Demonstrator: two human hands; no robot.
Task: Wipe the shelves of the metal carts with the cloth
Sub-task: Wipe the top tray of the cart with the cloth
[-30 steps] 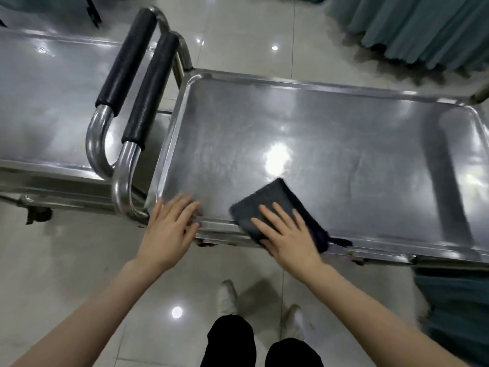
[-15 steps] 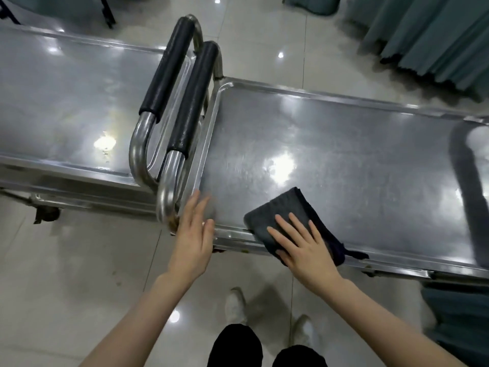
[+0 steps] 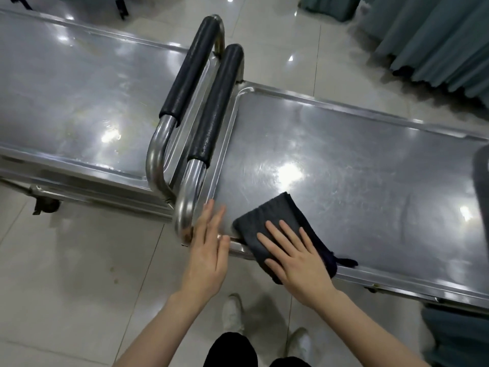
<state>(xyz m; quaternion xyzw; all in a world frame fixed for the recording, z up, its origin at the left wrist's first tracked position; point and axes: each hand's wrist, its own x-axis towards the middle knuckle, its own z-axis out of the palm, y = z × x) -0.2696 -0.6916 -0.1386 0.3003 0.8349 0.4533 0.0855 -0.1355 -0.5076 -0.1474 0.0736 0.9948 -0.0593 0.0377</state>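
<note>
Two metal carts stand end to end. The right cart's top shelf point(image 3: 357, 165) fills the middle and right; the left cart's shelf point(image 3: 79, 102) lies at the left. A dark grey cloth point(image 3: 275, 213) lies on the near left corner of the right shelf and hangs over its front rim. My right hand point(image 3: 293, 255) presses flat on the cloth with fingers spread. My left hand point(image 3: 209, 252) is flat and open at the shelf's near left corner, fingertips by the rim beside the handle's bend, holding nothing.
Two black-padded steel handles point(image 3: 214, 112) stand side by side between the carts. A caster point(image 3: 46, 206) shows under the left cart. Teal curtains point(image 3: 434, 38) hang at the back right. Teal fabric point(image 3: 460, 337) sits at the lower right. The floor is glossy tile.
The view has swung left, showing more of the left cart. My right hand stays pressed on the cloth at the near left corner. My left hand has straightened along the shelf's corner.
</note>
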